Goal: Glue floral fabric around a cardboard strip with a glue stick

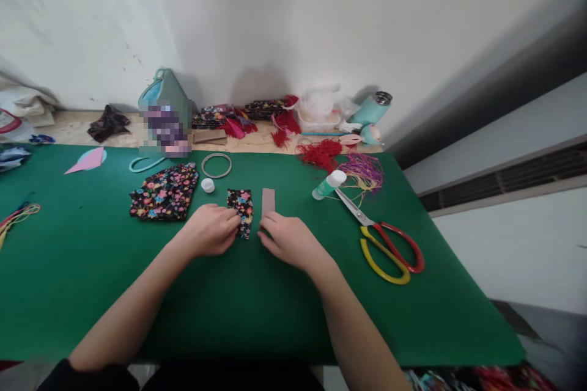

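My left hand [211, 230] rests on the green table cover [238, 311], its fingertips pinching the near left edge of a small black floral fabric strip [241, 204]. My right hand [288, 239] lies just right of it, fingertips on the near end of a brown cardboard strip [268, 200]. The two strips lie side by side, a narrow gap between them. A larger floral fabric piece [165, 193] lies to the left, with a white cap [208, 185] and a metal ring [216, 165] beyond it.
Scissors with red and yellow handles [383, 241] and a glue bottle [328, 185] lie to the right, by red and purple tassel threads [342, 162]. A teal bag [167, 104], fabric scraps, a plastic container and a teal flask [371, 110] line the wall.
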Demonstrator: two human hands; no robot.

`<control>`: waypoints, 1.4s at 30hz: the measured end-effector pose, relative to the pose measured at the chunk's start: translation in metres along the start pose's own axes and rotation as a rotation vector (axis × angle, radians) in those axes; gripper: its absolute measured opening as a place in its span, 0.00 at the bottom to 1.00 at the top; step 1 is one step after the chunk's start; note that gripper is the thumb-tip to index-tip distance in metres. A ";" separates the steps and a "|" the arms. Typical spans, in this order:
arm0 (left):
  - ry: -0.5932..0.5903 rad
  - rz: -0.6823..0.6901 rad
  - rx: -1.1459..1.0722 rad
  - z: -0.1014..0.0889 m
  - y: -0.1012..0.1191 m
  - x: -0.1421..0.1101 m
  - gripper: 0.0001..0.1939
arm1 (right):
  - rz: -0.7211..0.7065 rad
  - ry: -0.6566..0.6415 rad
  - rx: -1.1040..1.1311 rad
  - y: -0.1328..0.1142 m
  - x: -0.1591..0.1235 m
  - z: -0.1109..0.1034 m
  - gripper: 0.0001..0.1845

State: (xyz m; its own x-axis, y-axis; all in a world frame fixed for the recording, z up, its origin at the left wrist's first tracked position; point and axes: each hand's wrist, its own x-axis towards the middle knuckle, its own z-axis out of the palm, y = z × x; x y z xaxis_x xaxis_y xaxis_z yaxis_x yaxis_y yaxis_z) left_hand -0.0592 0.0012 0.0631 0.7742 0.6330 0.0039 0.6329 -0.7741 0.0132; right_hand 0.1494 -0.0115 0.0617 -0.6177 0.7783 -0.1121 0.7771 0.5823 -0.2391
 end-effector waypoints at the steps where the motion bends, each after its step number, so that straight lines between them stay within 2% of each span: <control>1: -0.034 -0.020 -0.011 0.000 -0.001 -0.001 0.07 | 0.002 0.005 -0.007 0.000 0.001 0.001 0.08; 4: -0.104 -0.046 -0.039 -0.001 -0.001 -0.001 0.08 | -0.030 0.008 -0.034 -0.002 0.003 0.005 0.08; 7: -0.141 -0.041 -0.049 0.000 0.001 0.000 0.06 | -0.082 0.014 -0.043 -0.004 0.004 0.009 0.09; 17: -0.020 -0.007 -0.036 0.018 -0.001 0.000 0.06 | -0.152 0.042 -0.101 -0.011 0.013 0.025 0.10; 21: -0.024 -0.024 -0.039 0.019 -0.001 0.001 0.06 | -0.150 0.065 -0.111 -0.011 0.016 0.031 0.10; 24: -0.016 -0.039 -0.120 0.017 0.000 0.002 0.07 | -0.158 0.092 -0.059 -0.010 0.015 0.032 0.09; 27: 0.046 -0.092 -0.249 0.016 0.001 0.004 0.07 | -0.122 0.195 0.135 -0.007 0.014 0.031 0.07; 29: 0.131 -0.152 -0.359 0.015 0.002 0.005 0.06 | -0.080 0.289 0.297 -0.004 0.012 0.028 0.07; 31: 0.242 -0.214 -0.545 0.015 0.002 0.006 0.09 | -0.062 0.361 0.452 -0.002 0.008 0.021 0.07; 34: 0.365 -0.258 -0.922 0.017 0.000 0.007 0.13 | -0.098 0.393 0.705 0.000 0.001 0.007 0.06; 36: 0.357 -0.231 -1.145 0.018 -0.001 0.008 0.15 | -0.125 0.381 0.864 -0.001 -0.004 -0.002 0.06; 38: 0.309 -0.180 -1.325 0.020 0.000 0.011 0.18 | -0.124 0.359 0.990 -0.001 -0.007 -0.009 0.11; 40: 0.274 -0.146 -1.465 0.023 0.003 0.014 0.19 | -0.131 0.333 1.083 0.001 -0.009 -0.012 0.15; 42: 0.265 -0.157 -1.570 0.027 0.010 0.018 0.19 | -0.197 0.281 1.161 0.004 -0.010 -0.012 0.17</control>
State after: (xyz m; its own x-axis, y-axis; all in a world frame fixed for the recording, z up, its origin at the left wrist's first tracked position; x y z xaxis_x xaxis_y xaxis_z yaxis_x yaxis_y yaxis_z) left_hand -0.0387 0.0046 0.0363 0.5761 0.8146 0.0670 -0.0654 -0.0357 0.9972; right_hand 0.1596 -0.0140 0.0735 -0.5535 0.8079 0.2022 0.0128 0.2510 -0.9679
